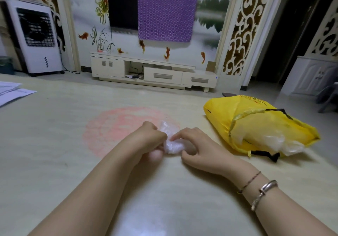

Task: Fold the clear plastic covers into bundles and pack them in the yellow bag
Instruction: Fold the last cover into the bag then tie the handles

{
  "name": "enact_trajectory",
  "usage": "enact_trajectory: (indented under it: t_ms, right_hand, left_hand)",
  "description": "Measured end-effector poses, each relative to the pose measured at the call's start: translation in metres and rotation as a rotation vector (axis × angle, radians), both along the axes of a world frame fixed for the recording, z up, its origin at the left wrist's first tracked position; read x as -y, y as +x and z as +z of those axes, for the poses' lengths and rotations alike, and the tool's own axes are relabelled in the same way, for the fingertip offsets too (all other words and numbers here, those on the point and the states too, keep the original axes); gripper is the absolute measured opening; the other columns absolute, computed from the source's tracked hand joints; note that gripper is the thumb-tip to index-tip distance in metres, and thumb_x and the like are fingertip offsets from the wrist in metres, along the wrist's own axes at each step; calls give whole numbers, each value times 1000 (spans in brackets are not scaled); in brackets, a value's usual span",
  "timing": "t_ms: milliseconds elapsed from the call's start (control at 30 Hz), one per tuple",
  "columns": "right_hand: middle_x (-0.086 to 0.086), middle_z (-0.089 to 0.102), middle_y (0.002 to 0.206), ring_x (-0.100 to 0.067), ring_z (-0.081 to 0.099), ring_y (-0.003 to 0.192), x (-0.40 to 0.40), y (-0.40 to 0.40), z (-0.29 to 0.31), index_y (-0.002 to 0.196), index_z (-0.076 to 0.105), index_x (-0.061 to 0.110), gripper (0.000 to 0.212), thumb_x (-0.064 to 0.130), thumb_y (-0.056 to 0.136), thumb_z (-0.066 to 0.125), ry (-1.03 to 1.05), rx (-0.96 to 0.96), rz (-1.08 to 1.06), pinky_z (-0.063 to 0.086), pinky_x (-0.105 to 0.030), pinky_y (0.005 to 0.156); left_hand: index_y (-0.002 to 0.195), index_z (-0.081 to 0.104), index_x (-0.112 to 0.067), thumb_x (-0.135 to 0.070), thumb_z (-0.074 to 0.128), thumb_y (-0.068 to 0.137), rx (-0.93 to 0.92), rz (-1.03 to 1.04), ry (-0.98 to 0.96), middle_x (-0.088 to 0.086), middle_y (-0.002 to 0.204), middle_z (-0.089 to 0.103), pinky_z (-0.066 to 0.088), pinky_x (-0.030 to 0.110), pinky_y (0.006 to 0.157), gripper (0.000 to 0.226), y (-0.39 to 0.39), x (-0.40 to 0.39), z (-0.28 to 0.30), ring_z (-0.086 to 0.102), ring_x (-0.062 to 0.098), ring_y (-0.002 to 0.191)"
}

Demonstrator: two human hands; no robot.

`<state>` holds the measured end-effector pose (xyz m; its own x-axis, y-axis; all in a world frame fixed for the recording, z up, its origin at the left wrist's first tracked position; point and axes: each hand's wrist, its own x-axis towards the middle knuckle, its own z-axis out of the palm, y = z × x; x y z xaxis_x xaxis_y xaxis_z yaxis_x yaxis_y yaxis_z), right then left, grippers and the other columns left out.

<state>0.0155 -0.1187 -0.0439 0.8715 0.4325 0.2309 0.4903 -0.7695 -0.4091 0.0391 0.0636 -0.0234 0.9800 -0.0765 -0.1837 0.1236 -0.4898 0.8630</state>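
fingers [175, 136] hide plastic bundle [172, 146] folds

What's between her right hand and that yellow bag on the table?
Nothing: in the head view, only bare tabletop lies between the right hand, which pinches the clear plastic bundle with the left hand, and the yellow bag.

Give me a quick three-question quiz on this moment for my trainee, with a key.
1. True or false: both hands grip the clear plastic bundle.
2. On which side of the person does the yellow bag lie: A left, B right, C behind?
3. Fill in: clear plastic shows at the bag's ____.

Key
1. True: the left hand and right hand pinch it between them, over the table.
2. B.
3. Opening: packed plastic shows there.
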Motion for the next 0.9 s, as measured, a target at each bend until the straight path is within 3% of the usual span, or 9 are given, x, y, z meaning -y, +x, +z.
enact_trajectory:
  t_ms: [67, 167, 300, 367, 467, 533, 667, 767, 900]
  right_hand:
    - [20, 54, 115, -8, 43, 110, -2, 2, -1, 118, 58, 31, 41, 25, 78, 50, 8, 29, -1, 36, -33, 102]
    - [18, 56, 113, -10, 44, 109, -4, 5, -2, 117, 60, 31, 36, 24, 82, 52, 32, 27, -11, 37, -34, 101]
    - [16, 61, 99, -9, 49, 100, -1, 4, -1, 106, 66, 27, 27, 24, 84, 50, 130, 25, -24, 41, -27, 89]
    - [5, 62, 87, -7, 52, 90, 1, 3, 2, 96, 67, 19, 15, 18, 89, 54, 201, 16, -53, 41, -23, 78]
    - [-8, 59, 75, -8, 49, 69, 1, 5, 5, 83, 63, 9, 13, 16, 90, 54, 360, 0, -61, 36, -21, 61]
    - [-5, 53, 67, -7, 46, 64, 0, 9, 3, 80, 61, 7, 16, 16, 92, 57, 495, -39, -121, 34, -24, 58]
    - [-1, 54, 61, -12, 46, 59, -2, 20, -6, 76, 58, 15, 13, 13, 88, 61, 567, -88, -278, 34, -28, 57]
    - [3, 59, 75, -11, 48, 61, -7, 20, -8, 90, 57, 18, 9, 15, 84, 63, 469, -31, -343, 37, -25, 54]
    - [0, 54, 102, -7, 48, 74, -11, 13, -3, 110, 46, 23, 34, 17, 81, 61, 433, -46, -221, 37, -20, 63]
  left_hand:
    - [125, 37, -19, -15, 62, 81, 131, -51, 81, 0, 109, 53, 40, 30, 76, 50, -7, -3, 3, 47, 24, 106]
    - [119, 45, -32, -20, 66, 77, 219, -238, 219, -9, 117, 39, 35, 24, 70, 49, -17, -8, 8, 35, 18, 104]
    - [93, 56, -43, -36, 64, 56, 175, -214, 270, -4, 112, 51, 42, 28, 69, 39, -12, -8, -2, 47, 19, 93]
    - [82, 61, -34, -47, 63, 54, 241, -171, 174, -4, 99, 62, 41, 26, 62, 31, -10, -6, -5, 51, 17, 76]
    - [80, 66, -14, -15, 67, 77, 271, -124, 36, 3, 77, 64, 41, 25, 63, 3, -6, -2, -3, 54, 18, 68]
    - [78, 66, -10, -6, 63, 81, 225, -91, -36, 6, 73, 65, 43, 25, 62, 5, -5, -1, -4, 54, 20, 63]
    - [77, 63, -15, -10, 63, 82, 207, -22, -22, 8, 78, 71, 38, 21, 51, 7, -1, 5, -11, 52, 18, 54]
    - [79, 59, -19, -14, 63, 82, 249, 43, 5, 9, 82, 71, 36, 22, 48, 7, 2, 8, -15, 52, 17, 51]
    - [84, 55, -22, -16, 63, 78, 268, 82, 56, 6, 86, 69, 40, 25, 54, 11, 5, 12, -19, 57, 19, 61]
